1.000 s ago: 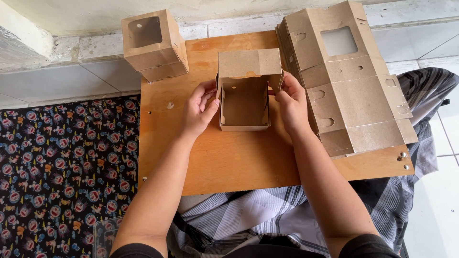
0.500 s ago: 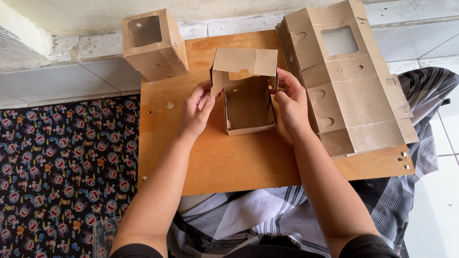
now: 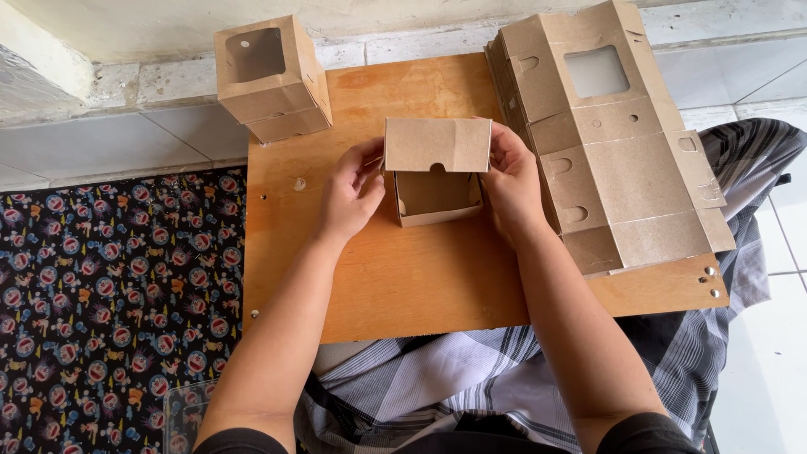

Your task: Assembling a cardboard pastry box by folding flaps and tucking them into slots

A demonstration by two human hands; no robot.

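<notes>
On the board (image 3: pixel 437 286), both hands, left (image 3: pixel 349 195) and right (image 3: pixel 508 187), pinched the box (image 3: pixel 435 172) by its sidewalls; looked light, thin, easily crushed.

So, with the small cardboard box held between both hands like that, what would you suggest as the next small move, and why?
Probably fold the lid flap down over the brown cardboard box: the box is still open, the flap stands up at its far edge, and the left hand and right hand grip its two sides.

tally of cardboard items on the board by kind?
Half-folded box, held by left hand and right hand: 1
Finished windowed box: 1
Stack of flat box blanks: 1 (sheet count cannot be told)
Total: 3
</notes>
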